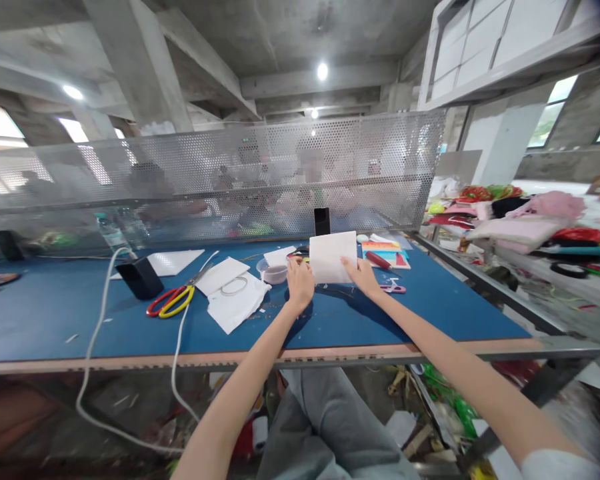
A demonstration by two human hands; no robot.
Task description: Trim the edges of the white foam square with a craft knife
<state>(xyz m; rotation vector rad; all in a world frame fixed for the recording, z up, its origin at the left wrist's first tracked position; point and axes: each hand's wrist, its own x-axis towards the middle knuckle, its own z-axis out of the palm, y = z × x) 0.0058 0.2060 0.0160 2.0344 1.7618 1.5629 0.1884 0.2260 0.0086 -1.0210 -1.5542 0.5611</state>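
A white rectangular sheet, paper-like, is held up above the blue table, tilted toward me. My right hand grips its lower right edge, with the thumb over the near face. At the left edge my left hand is closed with curled fingers pinching the sheet; the fingertips are partly hidden. Just left of that hand sits a small clear plastic tub. Behind the sheet stands a dark phone-like object, its lower part covered. A dark red-handled tool lies to the right of my right hand.
Red-and-yellow scissors, white papers, a black box and a white cable occupy the left. Colourful printed cards and a pink cutter lie right. A perforated metal screen borders the table's back.
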